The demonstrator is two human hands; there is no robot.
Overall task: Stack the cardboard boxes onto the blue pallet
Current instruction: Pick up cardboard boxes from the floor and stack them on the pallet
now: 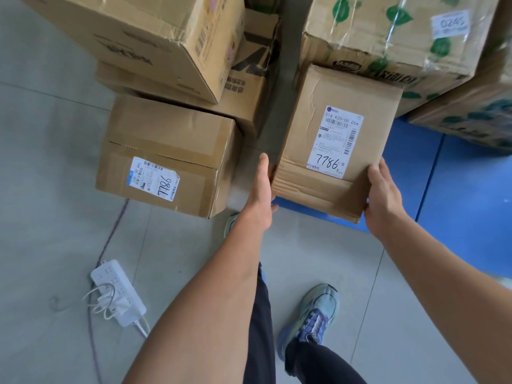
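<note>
I hold a small cardboard box (315,134) with a white label reading 7786 between both hands, over the near left corner of the blue pallet (465,195). My left hand (260,187) grips its left lower edge, fingers tucked under. My right hand (383,195) grips its right lower corner. Larger boxes with green leaf prints (393,37) stand on the pallet behind it. A pile of other cardboard boxes (166,153) sits on the floor to the left.
A white power strip (117,292) with plugs and cables lies on the grey floor at lower left, a purple cord running up from it. My feet in blue shoes (313,317) stand just before the pallet's edge.
</note>
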